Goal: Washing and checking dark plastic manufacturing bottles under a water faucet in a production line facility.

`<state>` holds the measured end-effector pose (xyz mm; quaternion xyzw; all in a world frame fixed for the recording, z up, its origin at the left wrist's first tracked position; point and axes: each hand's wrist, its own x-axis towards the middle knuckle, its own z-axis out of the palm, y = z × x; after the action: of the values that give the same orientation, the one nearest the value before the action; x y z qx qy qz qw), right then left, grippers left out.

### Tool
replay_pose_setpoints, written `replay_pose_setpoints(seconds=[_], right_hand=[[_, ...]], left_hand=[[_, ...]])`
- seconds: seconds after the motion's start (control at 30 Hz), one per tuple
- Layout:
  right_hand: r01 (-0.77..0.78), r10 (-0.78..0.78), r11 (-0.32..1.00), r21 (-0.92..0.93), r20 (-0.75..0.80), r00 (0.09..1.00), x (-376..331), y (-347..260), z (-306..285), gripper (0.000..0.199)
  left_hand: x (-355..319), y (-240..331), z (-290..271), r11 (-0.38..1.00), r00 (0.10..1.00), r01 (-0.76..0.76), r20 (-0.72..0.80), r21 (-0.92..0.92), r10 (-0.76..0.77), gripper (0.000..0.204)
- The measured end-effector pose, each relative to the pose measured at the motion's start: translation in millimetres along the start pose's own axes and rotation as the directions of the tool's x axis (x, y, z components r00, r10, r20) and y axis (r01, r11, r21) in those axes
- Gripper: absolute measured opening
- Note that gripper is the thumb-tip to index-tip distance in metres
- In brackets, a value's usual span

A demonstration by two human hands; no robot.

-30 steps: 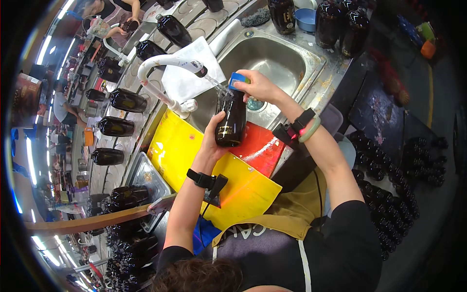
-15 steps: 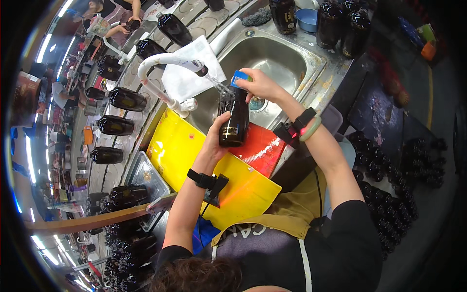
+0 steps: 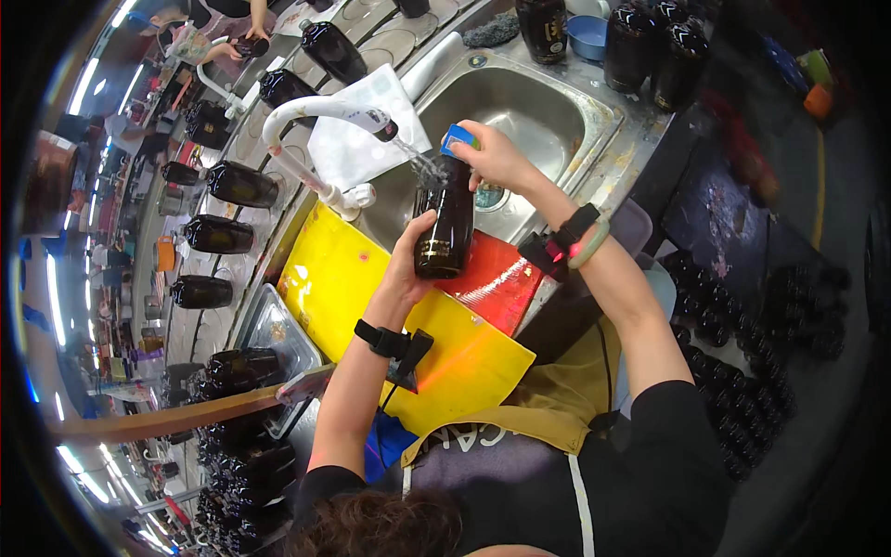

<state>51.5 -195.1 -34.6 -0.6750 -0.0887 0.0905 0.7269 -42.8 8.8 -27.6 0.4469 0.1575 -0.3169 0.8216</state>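
Water runs from the white tap [image 3: 320,110] onto the neck of a dark bottle [image 3: 445,227] held over the near edge of the steel sink [image 3: 566,116] — the step in hand looks like rinsing or scrubbing the bottle's top. The left hand [image 3: 413,252] is wrapped around the lower body of the bottle, fingers closed on the glass, holding it close to upright. The right hand [image 3: 492,156] pinches a small blue sponge [image 3: 458,139] against the bottle's mouth, just where the stream lands. Below the bottle a red board [image 3: 497,283] lies on a yellow board [image 3: 343,278] at the sink's front rim. More dark bottles [image 3: 223,237] lie in a row on the counter [image 3: 251,148] to the left, and others stand behind the sink; a white cloth [image 3: 357,139] lies under the tap. Judging from this, the next move calls for a steady grip on wet glass and for keeping the neck under the stream while the sponge works round it — a slip would drop the bottle onto the boards or into the sink.
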Motion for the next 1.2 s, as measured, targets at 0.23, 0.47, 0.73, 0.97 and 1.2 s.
replay_pose_setpoints(seconds=[0.23, 0.47, 0.73, 0.97, 1.2], right_hand=[[0.057, -0.052, 0.998, 0.025, -0.166, 0.985, -26, -4, -6, 0.028], [0.104, -0.097, 0.995, 0.010, -0.287, 0.953, -69, 7, 12, 0.019], [0.058, 0.121, 0.824, 0.564, -0.274, 0.954, -93, -14, 53, 0.014], [0.186, 0.153, 0.735, 0.652, -0.427, 0.891, -69, 7, 63, 0.026], [0.149, 0.156, 0.766, 0.626, -0.405, 0.901, -37, 27, 39, 0.029]], left_hand=[[15, 9, 4, 0.985, 0.983, -0.166, 0.066, -0.050, 0.169, 0.055], [28, 15, 13, 0.959, 0.968, -0.222, 0.079, -0.176, 0.239, 0.056], [36, 18, 36, 0.881, 0.915, -0.386, 0.010, -0.274, 0.404, 0.048], [33, -6, 49, 0.786, 0.789, -0.613, -0.004, -0.086, 0.615, 0.046], [-9, 6, 45, 0.833, 0.827, -0.499, -0.156, 0.237, 0.540, 0.050]])
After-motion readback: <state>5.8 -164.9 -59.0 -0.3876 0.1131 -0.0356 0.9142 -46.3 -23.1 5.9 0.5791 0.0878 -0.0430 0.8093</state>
